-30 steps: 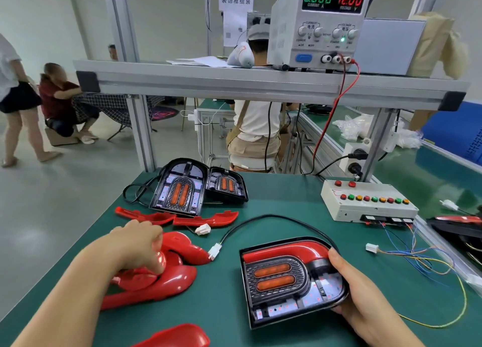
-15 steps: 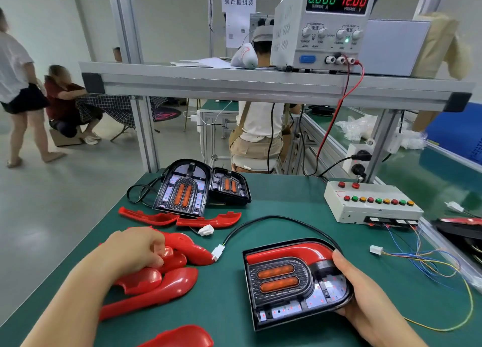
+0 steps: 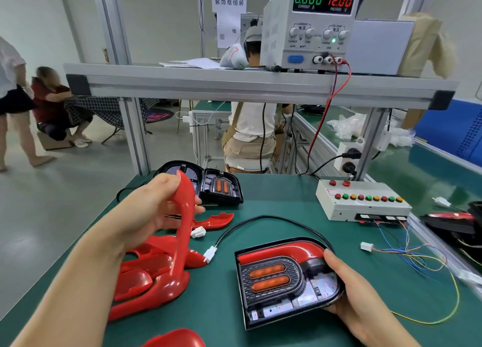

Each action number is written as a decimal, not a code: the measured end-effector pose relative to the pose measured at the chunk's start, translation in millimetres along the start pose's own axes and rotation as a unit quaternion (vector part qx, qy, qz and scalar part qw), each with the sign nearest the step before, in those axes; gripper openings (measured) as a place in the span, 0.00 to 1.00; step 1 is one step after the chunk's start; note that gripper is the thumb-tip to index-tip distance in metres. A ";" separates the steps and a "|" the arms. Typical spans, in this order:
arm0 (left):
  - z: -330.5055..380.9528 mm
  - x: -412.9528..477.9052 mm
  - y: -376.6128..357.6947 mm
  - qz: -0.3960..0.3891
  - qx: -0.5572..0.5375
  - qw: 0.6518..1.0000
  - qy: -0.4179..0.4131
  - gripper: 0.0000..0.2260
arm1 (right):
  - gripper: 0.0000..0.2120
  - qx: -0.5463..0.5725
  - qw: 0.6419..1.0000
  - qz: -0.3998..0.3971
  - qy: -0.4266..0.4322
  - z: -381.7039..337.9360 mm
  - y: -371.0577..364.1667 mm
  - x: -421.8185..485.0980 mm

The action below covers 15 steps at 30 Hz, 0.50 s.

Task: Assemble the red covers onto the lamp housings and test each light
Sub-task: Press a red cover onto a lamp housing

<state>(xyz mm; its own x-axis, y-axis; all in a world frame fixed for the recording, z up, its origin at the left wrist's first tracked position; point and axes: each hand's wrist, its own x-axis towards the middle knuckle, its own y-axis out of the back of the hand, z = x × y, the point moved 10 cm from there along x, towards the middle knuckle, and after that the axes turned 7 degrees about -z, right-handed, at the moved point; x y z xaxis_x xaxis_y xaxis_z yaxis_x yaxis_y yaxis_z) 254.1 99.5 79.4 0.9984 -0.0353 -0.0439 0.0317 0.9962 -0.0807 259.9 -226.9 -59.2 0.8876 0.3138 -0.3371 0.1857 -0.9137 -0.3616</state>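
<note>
My left hand (image 3: 154, 208) grips a long red cover (image 3: 184, 231) by its upper end and holds it upright above a pile of red covers (image 3: 146, 276) at the left. A black lamp housing (image 3: 284, 278) with two orange lenses and one red cover along its top lies in front of me. My right hand (image 3: 349, 292) holds its right edge. Its black cable ends in a white connector (image 3: 210, 254) lying loose on the green mat (image 3: 273, 198). Two more lamp housings (image 3: 219, 187) stand at the back left, partly hidden by my left hand.
A white test box (image 3: 362, 200) with coloured buttons sits at the right, with loose coloured wires (image 3: 407, 258) and a white plug in front of it. A power supply (image 3: 310, 25) reads 0.000 and 12.00 on the shelf. A person sits beyond the bench.
My left hand has lifted one red cover off the pile and raised it upright. My right hand has kept its hold on the lamp housing.
</note>
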 end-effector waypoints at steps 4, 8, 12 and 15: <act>-35.0 15.4 -13.8 0.070 -0.218 0.969 0.094 0.26 | 0.17 0.037 0.999 -0.009 -0.011 4.2 0.8 -2.1; -48.5 20.1 -38.0 0.052 -0.155 0.982 0.091 0.11 | 0.17 0.057 0.998 -0.023 -0.007 4.3 -1.2 -3.1; -43.1 16.5 -55.4 0.060 0.026 0.997 0.044 0.14 | 0.16 0.045 0.999 -0.023 0.000 2.0 -2.8 -3.6; -40.8 13.4 -73.8 0.042 0.066 0.996 0.037 0.10 | 0.16 0.038 0.999 -0.017 -0.007 3.9 -1.3 -3.0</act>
<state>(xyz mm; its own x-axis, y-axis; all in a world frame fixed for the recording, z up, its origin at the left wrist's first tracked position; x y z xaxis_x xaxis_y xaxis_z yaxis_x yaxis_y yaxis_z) 263.2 22.3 44.2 0.9918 0.0472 -0.1189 -0.0405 0.9975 0.0587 255.4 -225.6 -61.1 0.8756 0.3485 -0.3344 0.1826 -0.8799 -0.4387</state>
